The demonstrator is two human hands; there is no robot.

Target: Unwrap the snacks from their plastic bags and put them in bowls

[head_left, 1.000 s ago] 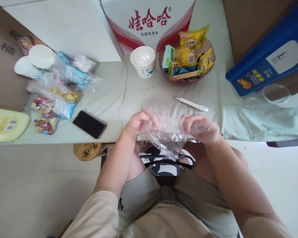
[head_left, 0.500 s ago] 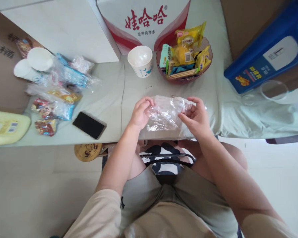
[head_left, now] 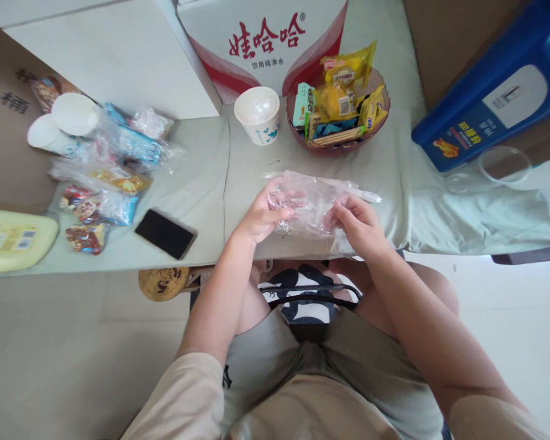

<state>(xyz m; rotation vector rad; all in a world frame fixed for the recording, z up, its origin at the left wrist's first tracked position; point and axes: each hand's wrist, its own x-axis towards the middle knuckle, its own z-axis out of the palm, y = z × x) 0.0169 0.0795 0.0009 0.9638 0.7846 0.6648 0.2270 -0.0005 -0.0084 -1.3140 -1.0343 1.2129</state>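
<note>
Between my two hands, over the front part of the table, is a crinkled clear plastic bag (head_left: 318,198). My left hand (head_left: 268,211) grips its left side, with the thumb on top and the fingers showing through the film. My right hand (head_left: 355,223) pinches the bag's right side between thumb and fingers. A whitish strip of the plastic sticks out past the right knuckles. Beyond the bag stands a white paper cup (head_left: 257,116) with a blue print. Beside the cup is a reddish see-through bowl (head_left: 337,146) of packaged snacks.
A black phone (head_left: 165,233) lies left of my hands. Farther left are wrapped snacks (head_left: 86,238), tipped paper cups (head_left: 76,114) and a yellow bottle (head_left: 16,240). A big blue bottle (head_left: 481,104) and a clear plastic cup (head_left: 504,168) are at right. A printed carton (head_left: 266,46) stands behind.
My left hand has slid inward along the bag, its thumb now lying across the film. My right fingers have closed in, and the bag has been turned and bunched.
</note>
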